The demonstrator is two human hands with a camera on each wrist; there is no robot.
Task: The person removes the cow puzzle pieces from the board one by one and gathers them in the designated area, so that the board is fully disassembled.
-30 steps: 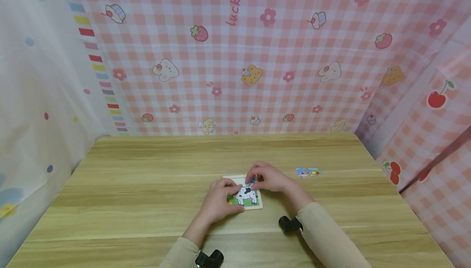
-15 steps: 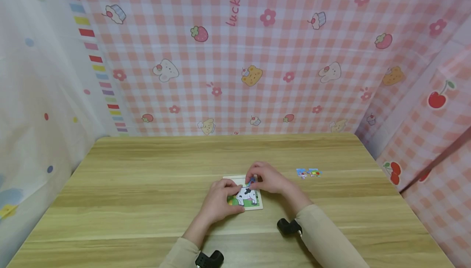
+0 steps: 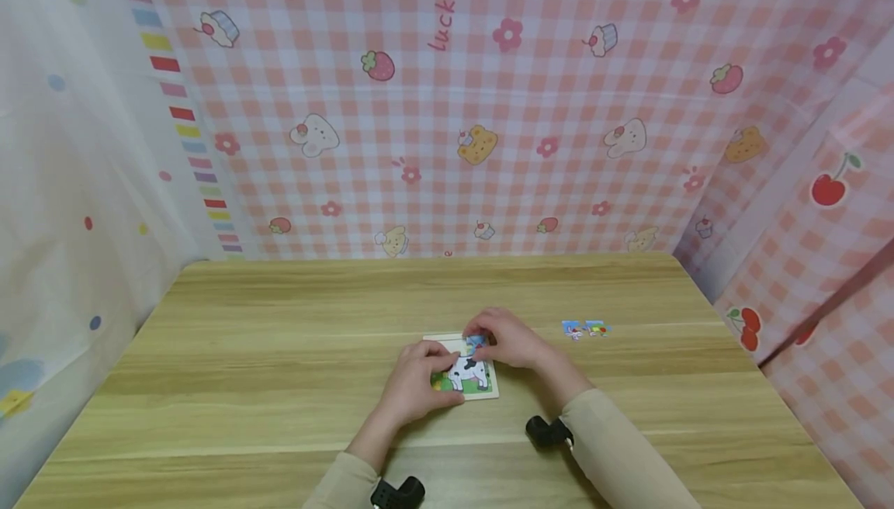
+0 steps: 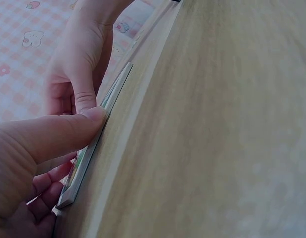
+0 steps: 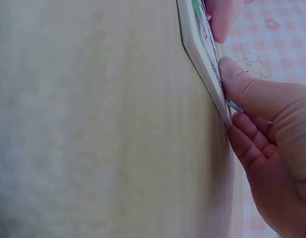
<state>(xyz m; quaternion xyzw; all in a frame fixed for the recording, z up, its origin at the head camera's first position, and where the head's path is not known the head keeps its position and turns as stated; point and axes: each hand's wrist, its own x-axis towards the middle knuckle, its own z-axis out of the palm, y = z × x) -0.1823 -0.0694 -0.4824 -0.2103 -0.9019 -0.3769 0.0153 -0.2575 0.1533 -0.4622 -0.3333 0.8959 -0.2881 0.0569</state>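
A small square jigsaw puzzle board (image 3: 494, 386) with a pale rim lies on the table, a black-and-white cow pictured on its fitted pieces. My left hand (image 3: 414, 382) grips the board's left side, its thumb at the near edge. My right hand (image 3: 515, 340) is at the upper right corner, thumb and fingers pinching a blue puzzle piece (image 3: 476, 343) over the board. From the right wrist view, that piece's blue edge (image 5: 235, 106) stands slightly tilted above the board beneath the thumb. The fingers hide part of the board's top and left.
Two loose puzzle pieces, one blue (image 3: 572, 329) and one with green and yellow (image 3: 597, 328), lie to the right on the wooden table (image 3: 293, 385). Black wrist cameras (image 3: 548, 431) sit by both sleeves. A pink checked cloth (image 3: 447, 105) hangs behind the table.
The right fingers have shifted slightly on the blue piece, and more of it shows now above the cow. The left hand and the loose pieces stay in place.
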